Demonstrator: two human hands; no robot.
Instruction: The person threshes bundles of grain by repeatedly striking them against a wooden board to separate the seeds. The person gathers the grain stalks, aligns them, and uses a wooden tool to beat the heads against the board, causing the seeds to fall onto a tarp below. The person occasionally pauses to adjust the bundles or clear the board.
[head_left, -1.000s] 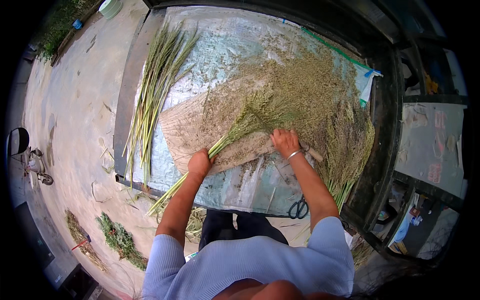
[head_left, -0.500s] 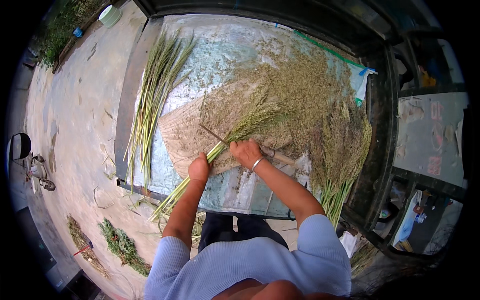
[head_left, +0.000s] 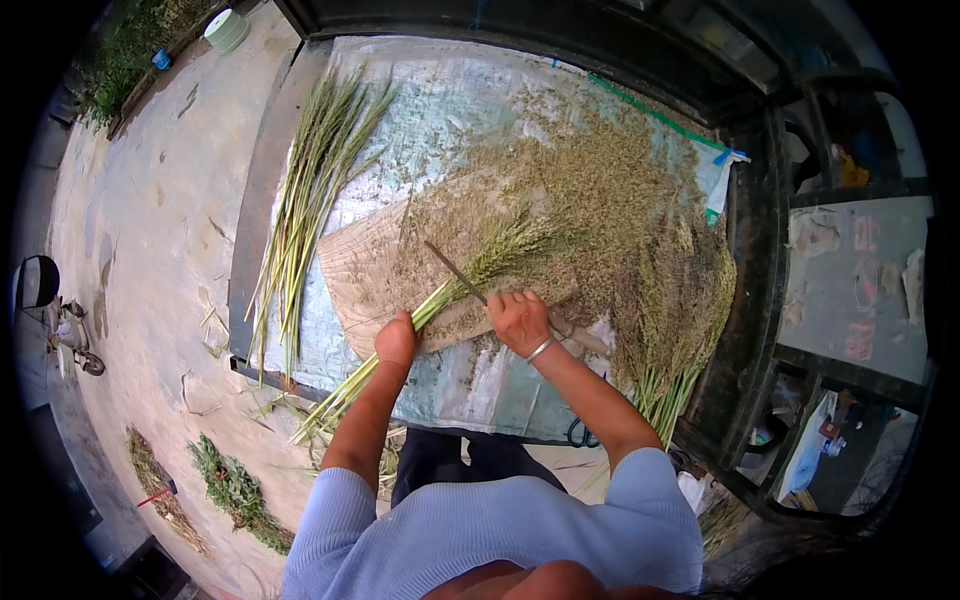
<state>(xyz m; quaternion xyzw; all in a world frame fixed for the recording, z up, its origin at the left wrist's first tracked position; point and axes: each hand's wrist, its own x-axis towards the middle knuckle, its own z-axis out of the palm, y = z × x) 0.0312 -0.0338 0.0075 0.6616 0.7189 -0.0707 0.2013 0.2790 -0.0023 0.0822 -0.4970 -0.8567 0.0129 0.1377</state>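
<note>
My left hand (head_left: 397,340) is closed round the green stems of a bundle of seed-headed stalks (head_left: 450,290). The bundle lies slantwise across a grooved wooden board (head_left: 350,270), its bushy heads pointing to the far right. My right hand (head_left: 519,322), with a bangle at the wrist, grips a long thin dark blade-like tool (head_left: 450,264). Its narrow end rests across or just over the stalks. A pale wooden handle end (head_left: 588,341) sticks out on the other side of the fist. Where blade and handle join is hidden by my fingers.
Loose seed (head_left: 620,170) covers much of the sheet (head_left: 410,100) on the table. Long stalks (head_left: 310,210) lie at the left, a darker pile of seed heads (head_left: 680,290) at the right. Scissors (head_left: 581,432) sit at the near edge. A dark metal frame (head_left: 745,300) borders the right.
My right hand has slid the blade-like tool to the right and slightly nearer along the bundle. My left hand keeps its hold, almost unmoved.
</note>
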